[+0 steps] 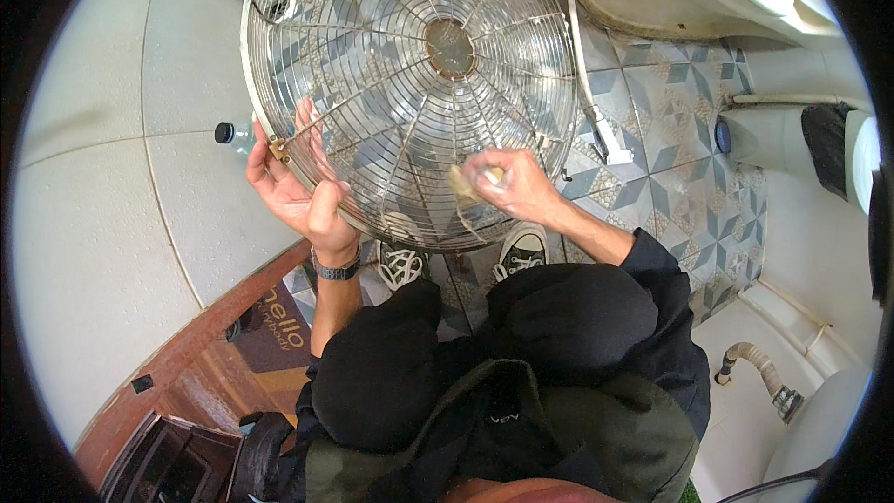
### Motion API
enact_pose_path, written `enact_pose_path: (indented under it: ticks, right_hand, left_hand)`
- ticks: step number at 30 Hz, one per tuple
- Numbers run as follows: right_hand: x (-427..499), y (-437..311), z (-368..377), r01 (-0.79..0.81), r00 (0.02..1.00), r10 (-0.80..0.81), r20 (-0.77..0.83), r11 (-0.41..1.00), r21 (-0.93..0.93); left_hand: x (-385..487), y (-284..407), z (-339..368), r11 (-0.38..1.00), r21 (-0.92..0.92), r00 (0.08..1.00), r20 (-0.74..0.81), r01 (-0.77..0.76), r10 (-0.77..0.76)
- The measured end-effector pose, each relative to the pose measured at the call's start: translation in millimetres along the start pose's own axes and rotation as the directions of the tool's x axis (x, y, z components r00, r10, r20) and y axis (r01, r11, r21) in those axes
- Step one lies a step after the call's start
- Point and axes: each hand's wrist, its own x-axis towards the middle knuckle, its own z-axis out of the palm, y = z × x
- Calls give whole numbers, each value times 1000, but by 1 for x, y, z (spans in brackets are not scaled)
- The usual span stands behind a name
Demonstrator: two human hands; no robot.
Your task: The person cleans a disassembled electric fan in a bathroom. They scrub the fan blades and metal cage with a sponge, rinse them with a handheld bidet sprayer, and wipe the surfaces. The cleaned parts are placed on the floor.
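A round wire fan guard (412,108) with a disc (450,47) at its centre stands in front of me, above my shoes. My left hand (307,206) grips its lower left rim, thumb on the near side and fingers reaching behind the wires. Close to the fingers, a small brass-coloured clip (278,149) sits on the rim. My right hand (517,185) pinches a yellowish pad or cloth (459,185) against the lower right wires. Blur hides the pad's exact kind. The guard looks wet and shiny.
Behind the guard's left rim stands a clear bottle with a black cap (224,133). A white hose (581,49) ends in a white fitting (614,150) at right, near the toilet base (649,0). Patterned tiles (691,133) cover the floor. A doormat (269,335) lies behind on the left.
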Motion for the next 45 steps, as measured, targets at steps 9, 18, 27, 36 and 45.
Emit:
enact_pose_path:
  ticks: [9, 18, 27, 36, 45]
  right_hand:
    - [19, 6, 16, 671, 629, -662, 408, 727, 144]
    - [45, 35, 18, 904, 401, -747, 529, 415, -100]
    - [46, -7, 20, 772, 636, -736, 232, 609, -184]
    - [57, 51, -11, 865, 502, -816, 288, 476, -158]
    - [46, 108, -31, 820, 568, -656, 496, 502, -275]
  left_hand:
    - [0, 0, 2, 999, 31, 999, -45, 32, -31]
    - [-2, -4, 1, 999, 16, 998, -54, 37, -37]
    - [-3, -3, 8, 999, 35, 1000, -18, 9, -8]
    - [-7, -4, 6, 998, -17, 998, -24, 59, -59]
    - [-7, -11, -8, 999, 32, 1000, 18, -5, 5]
